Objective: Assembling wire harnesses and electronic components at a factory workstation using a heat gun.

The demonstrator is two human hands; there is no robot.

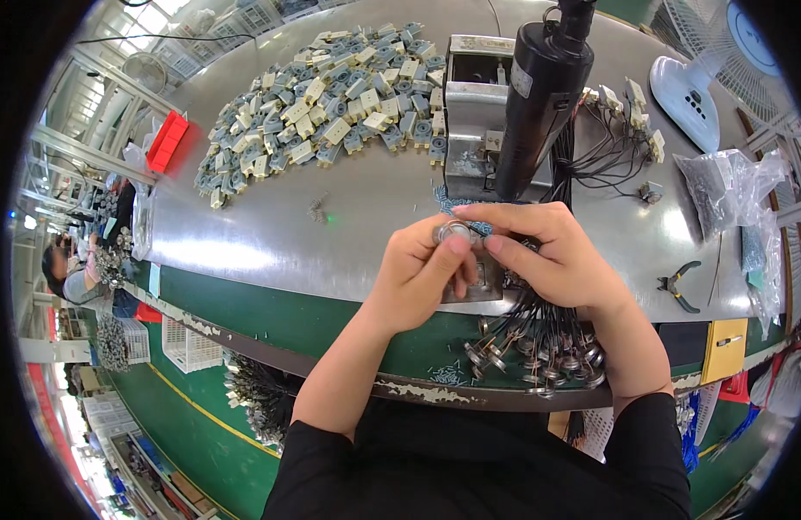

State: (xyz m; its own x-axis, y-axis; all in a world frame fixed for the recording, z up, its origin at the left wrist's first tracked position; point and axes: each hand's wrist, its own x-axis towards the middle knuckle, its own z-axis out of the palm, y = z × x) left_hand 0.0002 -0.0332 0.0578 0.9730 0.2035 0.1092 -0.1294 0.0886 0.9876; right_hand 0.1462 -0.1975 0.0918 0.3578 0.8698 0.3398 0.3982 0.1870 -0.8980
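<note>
My left hand (415, 273) is closed on a small round metal part (453, 230), with the thumb across its face. Close to its right side, my right hand (552, 256) is closed, thumb and forefinger pinched together. Whatever sits between those right fingertips is too small to make out. Both hands are just in front of a metal fixture (470, 165) with a black cylindrical power tool (543, 95) standing over it. Below my right hand lies a bundle of black wires with similar round metal ends (552, 355). Small blue screws (448, 198) lie by the fixture's foot, partly hidden.
A large heap of grey and cream plastic parts (331, 104) covers the table's back left. A red bin (167, 141) stands left. At right are pliers (680, 286), a plastic bag (725, 191), a fan (695, 95) and a yellow folder (724, 348). Another person (75, 273) sits far left.
</note>
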